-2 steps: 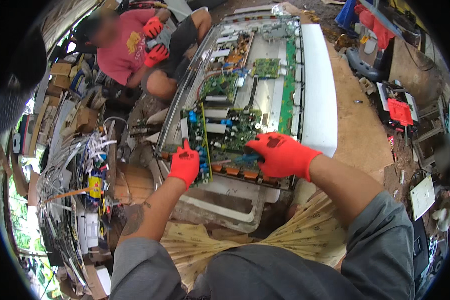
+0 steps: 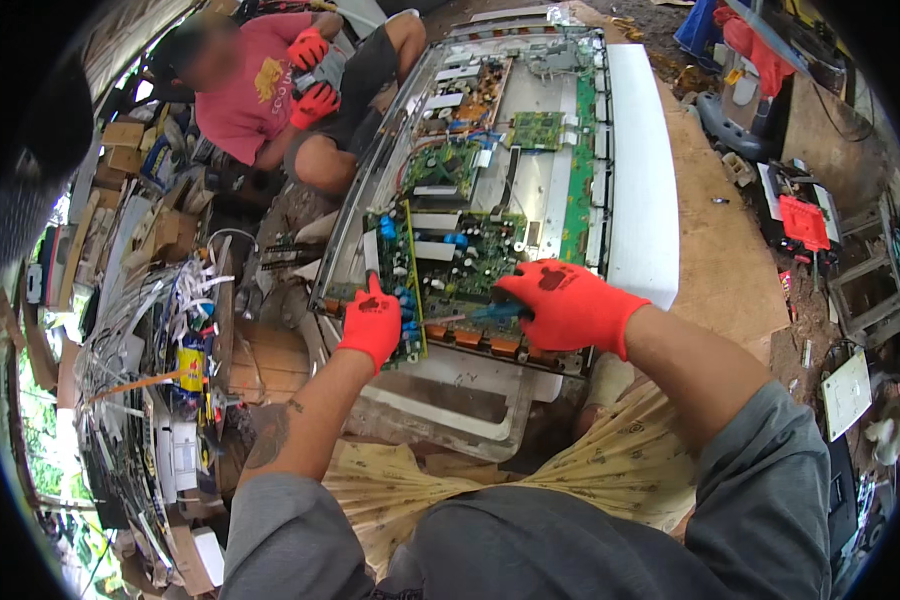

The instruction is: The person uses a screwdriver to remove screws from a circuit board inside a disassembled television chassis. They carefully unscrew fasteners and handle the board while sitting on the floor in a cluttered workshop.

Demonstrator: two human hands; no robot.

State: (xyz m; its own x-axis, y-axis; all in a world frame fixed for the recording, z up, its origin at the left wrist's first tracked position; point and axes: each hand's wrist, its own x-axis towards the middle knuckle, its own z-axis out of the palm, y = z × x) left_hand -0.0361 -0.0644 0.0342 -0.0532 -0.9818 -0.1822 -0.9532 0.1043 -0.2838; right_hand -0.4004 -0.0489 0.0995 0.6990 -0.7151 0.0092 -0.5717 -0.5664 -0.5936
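Note:
A flat-panel screen chassis [image 2: 542, 200] lies open, its circuit boards showing. At its near left, a long green circuit board [image 2: 411, 262] with blue and white parts stands tilted up. My left hand [image 2: 372, 322], in a red glove, is closed on that board's near end, with one finger along a white part. My right hand [image 2: 575, 308], also red-gloved, grips a screwdriver [image 2: 498, 311] with a blue handle. Its thin shaft points left, toward the tilted board's edge; whether the tip touches is too small to tell. Beside it lies a larger green circuit board [image 2: 485, 262].
At the far left sits a co-worker [image 2: 255, 90] in red gloves, holding a grey object. A white panel [image 2: 640, 180] runs along the chassis's right side. Heaped scrap strips [image 2: 135, 350] and cables fill the left; a red-and-black device [image 2: 800, 222] stands at right.
My left hand and the tilted circuit board sit slightly higher in the view. My right hand keeps its hold on the screwdriver, nearly in the same place.

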